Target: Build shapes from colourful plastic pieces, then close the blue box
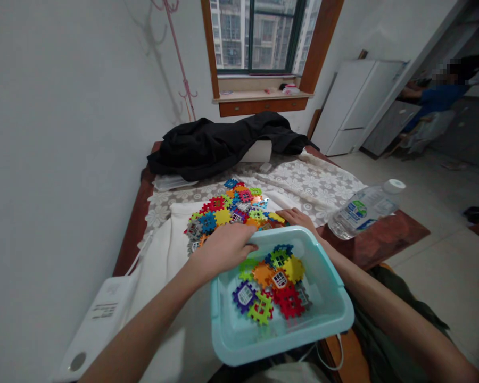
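A light blue plastic tray rests tilted at the table's near edge and holds several colourful interlocking toy tiles. My left hand lies over the tray's far left rim, fingers curled down onto it, beside the pile of loose tiles on the white cloth. My right hand reaches behind the tray's far rim, its fingers resting at the edge of the loose pile; whether it holds a tile is hidden.
A clear water bottle lies tilted at the table's right edge. A black jacket is heaped at the far end. A white device sits near left. A person sits in the far right doorway.
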A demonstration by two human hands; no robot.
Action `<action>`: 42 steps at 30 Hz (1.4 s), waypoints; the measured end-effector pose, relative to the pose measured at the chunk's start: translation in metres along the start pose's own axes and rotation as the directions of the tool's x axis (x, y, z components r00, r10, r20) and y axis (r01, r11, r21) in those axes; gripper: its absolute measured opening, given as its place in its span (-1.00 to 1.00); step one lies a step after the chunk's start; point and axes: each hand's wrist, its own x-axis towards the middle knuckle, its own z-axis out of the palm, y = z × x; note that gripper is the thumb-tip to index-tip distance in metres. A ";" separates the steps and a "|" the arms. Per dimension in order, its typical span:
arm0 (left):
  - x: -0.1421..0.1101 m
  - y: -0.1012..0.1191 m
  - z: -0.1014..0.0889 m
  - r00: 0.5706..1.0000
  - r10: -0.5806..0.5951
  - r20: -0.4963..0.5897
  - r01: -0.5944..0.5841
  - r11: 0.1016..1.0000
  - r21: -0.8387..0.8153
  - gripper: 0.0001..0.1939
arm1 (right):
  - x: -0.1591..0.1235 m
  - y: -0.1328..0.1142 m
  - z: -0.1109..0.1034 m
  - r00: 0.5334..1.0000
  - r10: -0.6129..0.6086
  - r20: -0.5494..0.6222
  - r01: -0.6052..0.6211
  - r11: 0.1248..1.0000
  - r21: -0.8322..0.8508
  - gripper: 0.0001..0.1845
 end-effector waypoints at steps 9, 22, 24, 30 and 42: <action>-0.002 0.001 -0.001 1.000 -0.017 0.004 0.017 1.000 -0.019 -0.83 | 0.021 -0.021 -0.016 0.992 -0.017 0.124 0.038 0.985 -0.170 -0.34; -0.001 -0.001 0.004 1.000 -0.015 -0.008 0.015 1.000 -0.026 -0.82 | 0.042 -0.013 -0.026 0.999 -0.050 0.017 0.050 0.998 -0.029 -0.53; -0.001 -0.001 0.003 1.000 -0.012 -0.006 0.012 0.999 -0.035 -0.83 | 0.045 -0.011 -0.028 0.999 -0.022 -0.041 0.024 0.999 0.037 -0.54; 0.000 0.000 0.002 1.000 0.001 0.011 -0.001 0.999 -0.042 -0.86 | 0.043 -0.019 -0.033 0.999 -0.001 0.051 0.008 0.991 -0.131 -0.53; -0.002 -0.001 0.004 1.000 -0.015 -0.027 0.014 0.999 -0.033 -0.83 | 0.042 -0.017 -0.040 0.989 0.049 0.138 -0.034 0.993 -0.111 -0.67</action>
